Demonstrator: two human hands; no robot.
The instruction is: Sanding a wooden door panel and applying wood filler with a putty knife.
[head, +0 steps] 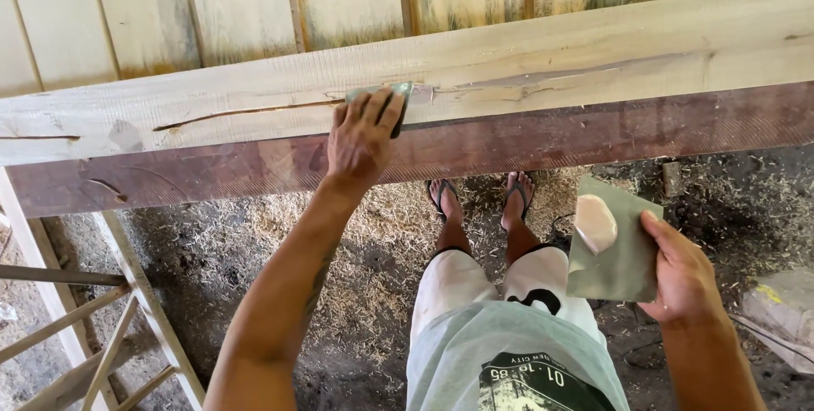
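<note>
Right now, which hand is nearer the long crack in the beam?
Left. The left hand presses a scraper at the crack; the right hand holds a filler board well below the beam.

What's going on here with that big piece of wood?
A person stands at a long wooden beam laid across a stand. Their left hand presses a small flat scraper against a crack in the beam's top face, where pale filler is smeared. Their right hand holds a greenish board carrying a dab of pinkish putty. Wood shavings cover the ground.
</note>
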